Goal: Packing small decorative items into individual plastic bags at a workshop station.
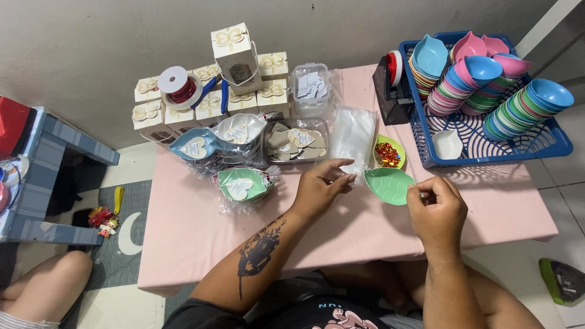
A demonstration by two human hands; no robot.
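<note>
At nine o'clock of the green leaf-shaped dish (388, 184), the left hand (321, 184) pinches a clear plastic bag (353, 137). The dish sits mid-table on the pink tablecloth (183, 244); at its four o'clock the right hand (436, 211) grips its edge, fingers curled.
</note>
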